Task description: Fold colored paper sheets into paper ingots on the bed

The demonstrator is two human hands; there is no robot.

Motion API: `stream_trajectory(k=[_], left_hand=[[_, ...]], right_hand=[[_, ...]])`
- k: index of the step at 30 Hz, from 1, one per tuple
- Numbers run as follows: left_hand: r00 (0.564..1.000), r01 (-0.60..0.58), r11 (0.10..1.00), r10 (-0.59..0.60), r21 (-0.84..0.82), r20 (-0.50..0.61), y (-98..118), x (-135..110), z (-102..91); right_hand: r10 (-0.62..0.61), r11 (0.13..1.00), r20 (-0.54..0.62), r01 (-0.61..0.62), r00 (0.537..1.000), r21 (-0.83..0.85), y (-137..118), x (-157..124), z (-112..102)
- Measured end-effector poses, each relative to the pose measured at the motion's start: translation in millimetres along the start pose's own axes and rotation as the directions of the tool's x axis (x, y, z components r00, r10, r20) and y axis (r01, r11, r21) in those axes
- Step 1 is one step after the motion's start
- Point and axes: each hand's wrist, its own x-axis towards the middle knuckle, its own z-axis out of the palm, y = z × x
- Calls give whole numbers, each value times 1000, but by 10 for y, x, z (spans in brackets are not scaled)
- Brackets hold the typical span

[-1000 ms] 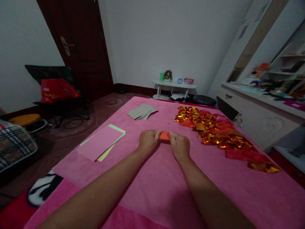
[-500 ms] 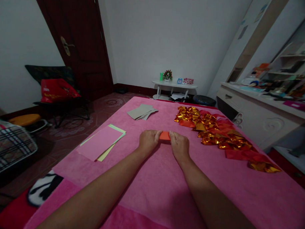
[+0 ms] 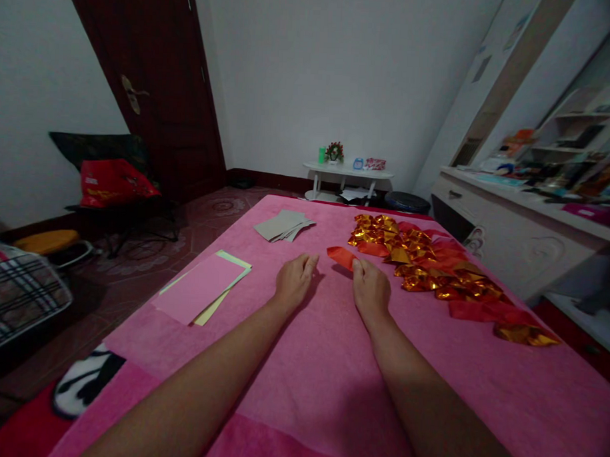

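r hand (image 3: 371, 289) w/ orange paper (image 3: 340, 257); red bag (image 3: 111, 184) on chair (image 3: 100, 145), contents hidden

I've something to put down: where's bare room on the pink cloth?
Bare cloth lies between the left forearm and right forearm, nearer than the orange strip; between the right forearm and gold-and-red pieces; and, narrower, between those pieces and the grey sheets. The pieces crowd the right side.

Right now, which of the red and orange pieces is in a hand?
The orange piece pinched at its right end by the right hand. The other red and orange pieces lie among the gold pieces on the pink cloth.
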Motion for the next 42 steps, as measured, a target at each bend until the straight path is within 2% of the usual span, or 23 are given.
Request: stream_trajectory(k=[4,9,16,23,25,28,29,32,34,36,37,40,42], left_hand=[[998,20,999,-18,-28,56,-3,10,-6],[999,11,1000,-9,-26,52,-30,22,4],[998,15,1000,-14,-27,67,-53,31,10],[996,35,999,-35,-3,88,-27,26,0],[995,44,999,-45,14,84,-28,21,3],[995,46,999,-45,-4,89,-29,-6,26],[993,34,998,-27,-55,119,-31,-19,36],[986,28,997,-16,-75,165,-53,-51,23],[975,13,996,8,-92,222,-88,-61,-85],[969,2,996,20,-89,246,-148,-56,-319],[969,-5,997,23,-75,245,-195,-47,-480],[986,-60,989,37,138,165,-418,7,-1057],[987,-25,970,-14,241,161,-625,42,-1417]], right_hand=[[-10,986,-63,-1,998,-169,223,181,-20],[-87,939,-98,48,991,-341,497,404,-32],[-65,930,-130,13,989,-366,700,523,60],[-13,919,-195,-65,981,-388,635,500,46],[-65,927,-203,-16,977,-374,556,459,19],[-203,931,-178,133,963,-340,415,370,-16],[-250,926,-159,187,955,-328,374,341,-23],[-393,897,-96,359,915,-257,307,285,-17],[-450,878,-88,423,889,-224,310,279,8],[-474,870,-90,451,876,-197,338,290,41],[-480,869,-97,457,872,-189,354,299,57],[-494,863,-106,473,863,-176,395,322,97],[-503,859,-99,483,859,-173,408,332,117]])
